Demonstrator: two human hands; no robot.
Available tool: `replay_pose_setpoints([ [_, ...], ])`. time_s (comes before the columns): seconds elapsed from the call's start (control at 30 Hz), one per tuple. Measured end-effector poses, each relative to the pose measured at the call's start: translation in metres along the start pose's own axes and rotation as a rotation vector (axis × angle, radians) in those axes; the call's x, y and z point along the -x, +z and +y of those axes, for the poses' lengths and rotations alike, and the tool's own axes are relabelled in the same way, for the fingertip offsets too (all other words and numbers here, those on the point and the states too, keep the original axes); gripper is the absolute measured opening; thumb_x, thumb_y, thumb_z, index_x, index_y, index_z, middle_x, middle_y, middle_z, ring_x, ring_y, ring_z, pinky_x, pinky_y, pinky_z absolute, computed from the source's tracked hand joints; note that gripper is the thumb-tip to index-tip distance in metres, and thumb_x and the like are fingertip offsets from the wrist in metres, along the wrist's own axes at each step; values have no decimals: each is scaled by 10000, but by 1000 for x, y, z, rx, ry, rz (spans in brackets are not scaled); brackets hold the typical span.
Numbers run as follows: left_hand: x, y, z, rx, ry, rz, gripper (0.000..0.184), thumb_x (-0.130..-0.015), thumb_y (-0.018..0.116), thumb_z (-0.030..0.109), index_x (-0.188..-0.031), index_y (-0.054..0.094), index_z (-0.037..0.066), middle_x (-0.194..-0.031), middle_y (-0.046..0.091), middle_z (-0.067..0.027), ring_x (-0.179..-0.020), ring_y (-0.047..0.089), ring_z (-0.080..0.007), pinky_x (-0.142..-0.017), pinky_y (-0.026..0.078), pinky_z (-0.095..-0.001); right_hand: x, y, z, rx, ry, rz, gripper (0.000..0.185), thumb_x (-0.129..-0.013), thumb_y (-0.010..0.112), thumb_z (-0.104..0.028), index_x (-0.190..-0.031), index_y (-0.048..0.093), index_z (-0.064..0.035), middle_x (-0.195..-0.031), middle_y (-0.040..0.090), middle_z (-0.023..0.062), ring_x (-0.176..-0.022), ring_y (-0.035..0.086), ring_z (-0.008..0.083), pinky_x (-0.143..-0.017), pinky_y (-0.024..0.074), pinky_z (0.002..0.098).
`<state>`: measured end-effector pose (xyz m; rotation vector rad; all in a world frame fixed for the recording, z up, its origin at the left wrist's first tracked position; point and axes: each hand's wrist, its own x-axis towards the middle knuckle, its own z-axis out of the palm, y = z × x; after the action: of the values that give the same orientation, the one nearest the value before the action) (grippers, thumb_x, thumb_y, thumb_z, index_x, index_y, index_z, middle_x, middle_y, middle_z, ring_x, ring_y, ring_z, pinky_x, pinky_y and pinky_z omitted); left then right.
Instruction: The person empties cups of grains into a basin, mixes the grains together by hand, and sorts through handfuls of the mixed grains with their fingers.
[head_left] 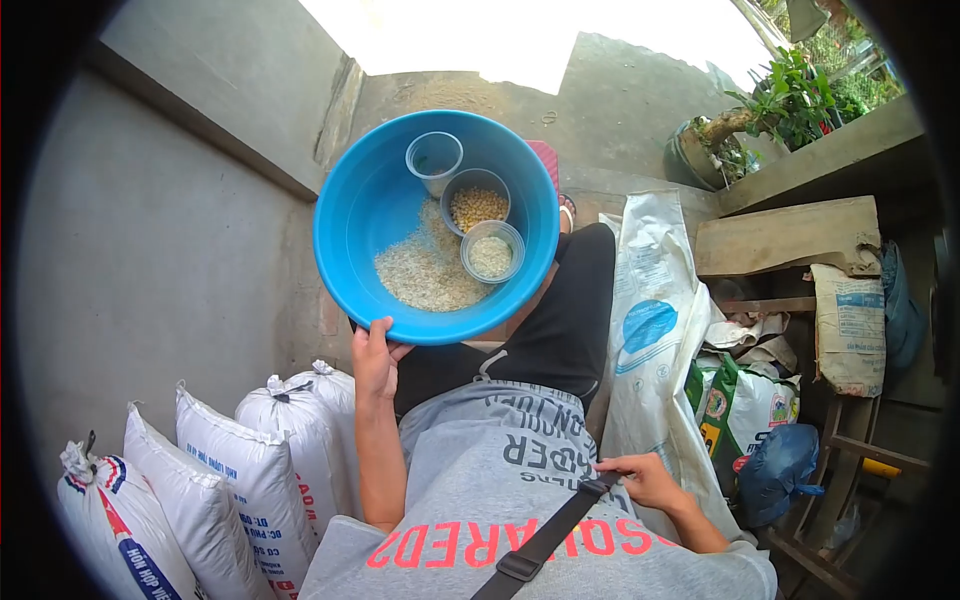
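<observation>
Head view: nearest to you, at the lower right of the frame, your right hand (645, 482) has its fingers bent at the upper end of the dark strap (518, 565); whether they pinch it or only touch it, you cannot tell from here. It gives the basin no support, so any sideways tilt would have to be checked by the other hand alone.

Your left hand (375, 362), left of centre, is grasping the near rim of the blue basin (350, 215). If you press down at that one spot, the near side could dip, and the loose pale grains (425, 278) would probably slide towards you. What carries the basin's weight is hidden; if it sits on your knees, a shift of the black trousers (572, 325) could rock it.

Farther in, the cup of white grains (491, 252) and the cup of yellow kernels (478, 208) overlap in the picture; a jolt could knock them together and mix what they hold. The clear cup (433, 158), near the far wall, could topple the same way.

As for position, the basin fills the upper middle of the frame, touching your left hand and reaching up and right from it, well apart from your right.
</observation>
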<state>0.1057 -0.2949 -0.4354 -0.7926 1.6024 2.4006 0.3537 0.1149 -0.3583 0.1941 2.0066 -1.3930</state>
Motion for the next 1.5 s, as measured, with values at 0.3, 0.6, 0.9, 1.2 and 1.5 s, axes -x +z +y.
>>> replay_pose_setpoints([
  [0.3, 48, -2, 47, -22, 83, 7, 312, -972, 603, 170, -1227, 550, -3, -1075, 680, -105, -888, 739, -211, -773, 658, -371, -14, -62, -65, 296, -104, -11, 408, -842, 737, 10, -1205, 770, -173, -855, 761, 154, -633, 679, 189, -674, 539, 306],
  [0.6, 50, 21, 60, 39, 171, -56, 327, -964, 625, 180, -1224, 559, -7, -1073, 683, -112, -906, 733, -213, -802, 648, -371, -82, -29, -88, 706, -579, -103, 286, -846, 759, -193, -1127, 804, -225, -899, 762, 130, -793, 721, 302, -700, 554, 410],
  [0.9, 76, 16, 108, -76, 237, -254, 314, -968, 637, 190, -1174, 555, -32, -1061, 681, -120, -929, 738, -230, -874, 643, -391, -13, -19, -66, 589, -350, -445, 697, -782, 854, -382, -1403, 640, -149, -1143, 759, 115, -901, 730, 253, -837, 574, 361],
  [1.2, 189, -26, 90, -106, 223, -363, 320, -975, 633, 193, -1189, 536, -24, -1010, 696, -92, -853, 753, -180, -783, 673, -342, 4, -23, -88, -434, -837, 559, 992, -911, 564, -713, -1609, 286, -64, -1604, 392, 194, -1419, 471, 330, -1068, 473, 463],
  [1.5, 224, -63, 49, -283, 242, -262, 337, -966, 613, 221, -1167, 564, -45, -904, 675, -91, -731, 727, -175, -633, 650, -320, -26, 16, -112, -333, -908, 537, 895, -926, 556, 15, -1633, 8, -20, -1579, 331, 215, -1406, 422, 256, -1175, 339, 355],
])
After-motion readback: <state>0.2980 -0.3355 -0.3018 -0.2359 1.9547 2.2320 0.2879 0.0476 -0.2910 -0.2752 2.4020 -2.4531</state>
